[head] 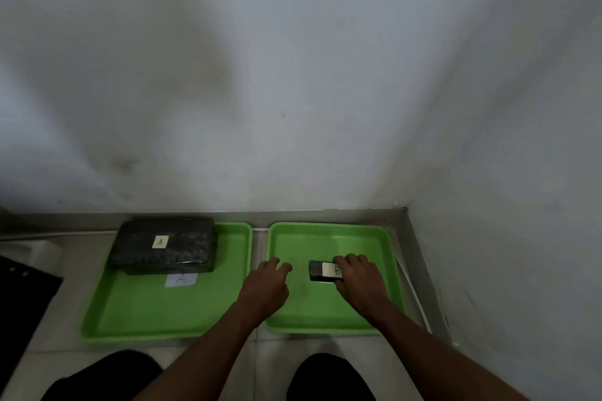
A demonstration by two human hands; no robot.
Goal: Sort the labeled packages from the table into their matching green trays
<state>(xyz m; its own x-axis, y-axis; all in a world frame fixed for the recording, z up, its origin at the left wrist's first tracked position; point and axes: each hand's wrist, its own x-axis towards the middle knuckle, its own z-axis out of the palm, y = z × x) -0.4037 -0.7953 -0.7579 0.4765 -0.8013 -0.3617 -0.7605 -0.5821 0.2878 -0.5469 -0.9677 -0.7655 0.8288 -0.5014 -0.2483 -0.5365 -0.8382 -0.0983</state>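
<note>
— While the right hand (355, 273) grips pack B (324, 271) mid right tray (329, 231), how's it handle?
— Light, stiff, slick wrap, I'd say; pinch its short ends. Left hand (268, 283) rests loose, empty.

A small pale sticker reading "A" sits on top of the large black wrapped package (164, 244) at the left green plastic tray's (136, 312) far-left corner. A bluish paper label (180, 280) reading "A" lies on that tray's floor. The small black package's (317, 270) white label shows a partly covered letter, apparently "B".
</note>
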